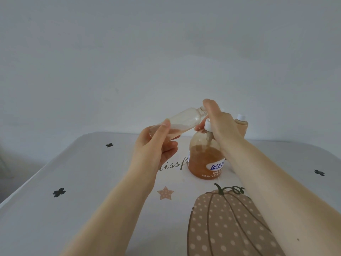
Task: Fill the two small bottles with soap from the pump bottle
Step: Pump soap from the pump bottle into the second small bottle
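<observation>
Amber pump bottle [205,159] stood mid-frame; the right hand [219,122] pressed its pump, hiding the nozzle. The left hand [156,143] gripped a tilted clear bottle [182,121]. A capped bottle [241,126] stood behind on the tablecloth [73,209].

Left hand [156,143]: bare, no rings, no glove.
Right hand [219,124]: bare, no rings.
Forearms: bare, unsleeved.
</observation>
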